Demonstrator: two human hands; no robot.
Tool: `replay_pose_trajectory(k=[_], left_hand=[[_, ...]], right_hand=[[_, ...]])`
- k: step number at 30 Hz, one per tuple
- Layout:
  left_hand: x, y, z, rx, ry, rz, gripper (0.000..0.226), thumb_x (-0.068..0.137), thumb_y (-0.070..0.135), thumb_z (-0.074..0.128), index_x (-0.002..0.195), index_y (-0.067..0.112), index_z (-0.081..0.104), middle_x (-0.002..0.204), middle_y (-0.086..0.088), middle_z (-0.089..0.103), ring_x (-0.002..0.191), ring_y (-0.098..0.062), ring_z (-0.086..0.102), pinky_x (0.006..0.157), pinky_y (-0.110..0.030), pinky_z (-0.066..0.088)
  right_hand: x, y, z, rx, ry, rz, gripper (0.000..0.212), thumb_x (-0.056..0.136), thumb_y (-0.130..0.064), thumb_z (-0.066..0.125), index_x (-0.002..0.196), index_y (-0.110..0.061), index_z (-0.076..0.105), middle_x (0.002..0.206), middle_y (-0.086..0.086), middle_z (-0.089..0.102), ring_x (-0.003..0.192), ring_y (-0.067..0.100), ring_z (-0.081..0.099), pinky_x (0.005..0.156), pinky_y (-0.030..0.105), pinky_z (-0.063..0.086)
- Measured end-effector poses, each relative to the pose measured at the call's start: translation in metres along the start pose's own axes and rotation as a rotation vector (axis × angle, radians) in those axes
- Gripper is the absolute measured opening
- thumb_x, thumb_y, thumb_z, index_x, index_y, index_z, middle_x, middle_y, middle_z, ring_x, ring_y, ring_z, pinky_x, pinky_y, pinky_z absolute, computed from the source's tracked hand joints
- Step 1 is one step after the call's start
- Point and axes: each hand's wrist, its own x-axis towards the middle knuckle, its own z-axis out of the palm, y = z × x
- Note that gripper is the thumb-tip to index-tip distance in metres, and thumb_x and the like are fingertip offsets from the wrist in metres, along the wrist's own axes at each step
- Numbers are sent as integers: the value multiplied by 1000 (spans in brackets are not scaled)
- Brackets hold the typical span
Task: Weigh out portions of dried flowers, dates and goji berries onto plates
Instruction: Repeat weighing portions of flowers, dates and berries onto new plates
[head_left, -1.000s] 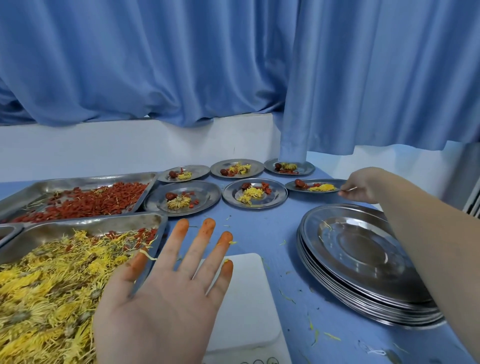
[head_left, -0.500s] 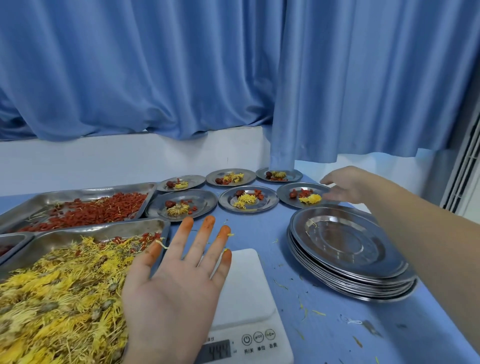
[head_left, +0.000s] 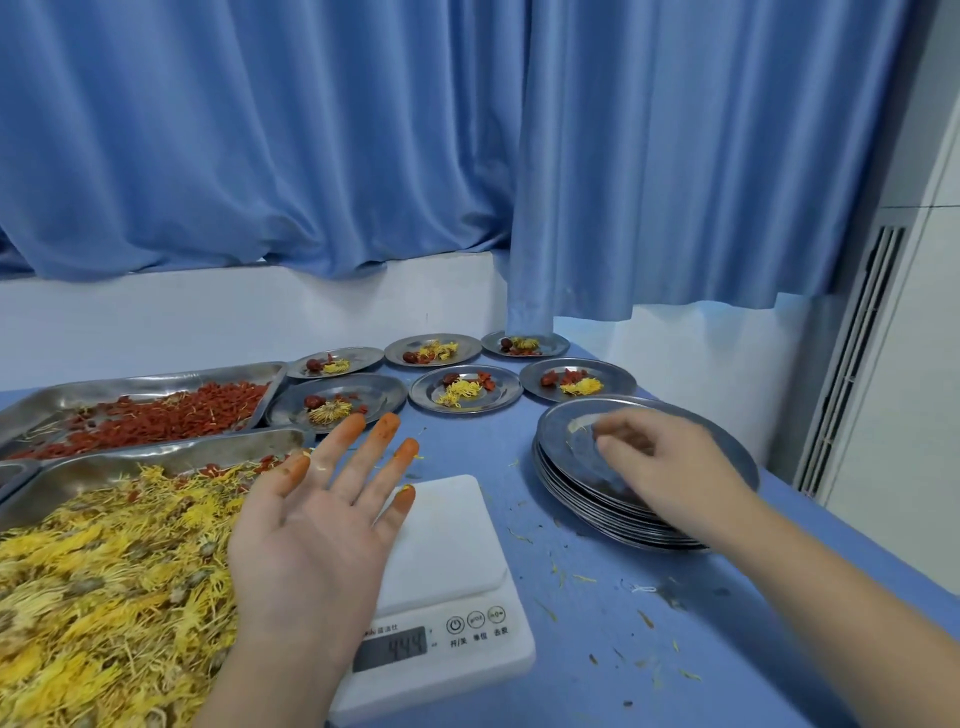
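Toward the table's (head_left: 519, 452) near edge sits a white scale (head_left: 447, 571), its display lit. The left hand (head_left: 311, 535) hovers palm-up over the scale's left side. It holds nothing, and its spread fingertips (head_left: 387, 426) are stained orange. Just left of the scale, a steel tray (head_left: 156, 457) at the near left corner is heaped with yellow dried flowers (head_left: 104, 571). Behind it a second tray (head_left: 156, 376) holds red goji berries (head_left: 171, 415).

Right of the scale stands a stack of empty plates (head_left: 566, 431). The right hand (head_left: 670, 467) lies over the top plate with bent fingers. It is blurred, so I cannot tell whether it grips the plate or only touches it.

Along the far edge six filled plates (head_left: 498, 395) stand in two rows of three. Each carries a flower, a dark date (head_left: 450, 378) and a few berries. The front left one touches the berry tray's corner. Loose petals and crumbs (head_left: 644, 618) litter the table near the right edge. A blue curtain (head_left: 311, 156) hangs behind, reaching the far right plate.
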Motion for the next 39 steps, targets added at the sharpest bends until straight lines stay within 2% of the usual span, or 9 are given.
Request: replay_pose_trajectory(k=[5,8,11,16,21,25,29,32,39], left_hand=[[-2,2,-1,73,34,31,47,93,39,34,108,17,73,122,-8,68,110,-28,66,96,-45,38],[-1,4,-2,87,49,48,44,91,38,38,107,19,73,122,-8,69,110,-26,67,96,-44,38],[1,7,-3,94,59,64,46,70,39,56,107,20,73,122,-7,68,110,-27,67,93,-43,39],[1,7,-5,99,54,86,57,56,39,63,108,19,73,123,-7,68,110,-29,67,90,-42,39],[1,6,-4,97,55,73,41,78,37,51,108,20,73,122,-6,69,110,-27,67,91,-41,40],[0,4,-5,89,62,50,46,94,38,36,108,16,74,122,-7,69,110,-27,67,94,-42,40],[0,6,-5,69,63,57,45,94,37,36,123,15,62,123,-8,68,110,-28,67,93,-41,42],[-1,8,-5,63,67,70,45,94,37,36,123,15,61,122,-7,69,110,-27,67,92,-40,42],[-2,17,-7,75,204,197,35,91,34,39,101,18,69,106,-2,72,92,-21,69,73,-33,44]], right_hand=[[-23,3,3,-335,-136,-189,18,84,-39,54,91,-24,62,83,-10,64,84,8,55,74,31,48],[-24,-2,1,-468,-211,-218,22,81,-28,49,98,-25,64,87,-8,66,90,15,54,76,34,48],[-26,-6,0,-485,-154,-213,28,80,-21,52,101,-33,66,85,-8,64,87,15,56,70,30,47],[-27,-9,4,-522,-113,-216,23,78,-18,54,98,-23,65,79,-7,55,80,13,49,66,26,40],[-29,-11,5,-458,-60,-177,13,77,-17,60,90,-21,61,79,-7,61,79,15,54,68,29,46],[-28,-13,1,-423,25,-200,16,73,-13,66,87,-20,66,79,-7,68,77,19,61,68,34,51],[-27,-14,-3,-576,161,-348,14,66,-4,73,69,-16,67,64,-1,64,66,28,60,59,38,48],[-28,-15,-3,-541,312,-506,14,67,0,73,66,-13,67,63,0,61,63,29,55,59,34,42],[-49,-37,14,-384,385,-897,13,81,-6,65,69,-9,70,70,-1,64,63,26,50,59,38,35]])
